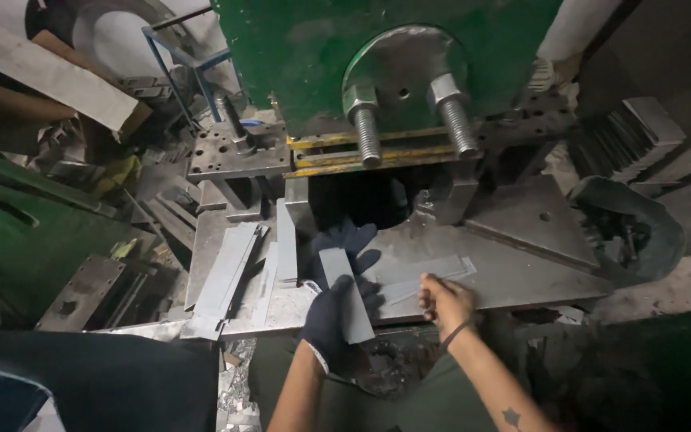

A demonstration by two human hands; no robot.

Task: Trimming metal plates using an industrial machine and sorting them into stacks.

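Observation:
My left hand (337,296) wears a dark blue glove and holds a flat grey metal strip (345,304) lengthwise, pointing toward the dark opening (361,204) under the green press (377,56). My bare right hand (444,302) rests at the near edge of the steel press table (521,272), fingers curled with a thin metal pin between them. It touches the near end of a few more grey strips (425,276) lying flat on the table.
A stack of long grey strips (225,276) lies to the left on the table. Two large threaded bolts (409,120) hang from the press head. A dark tub (633,228) sits at right, scrap and metal plates (237,152) at left.

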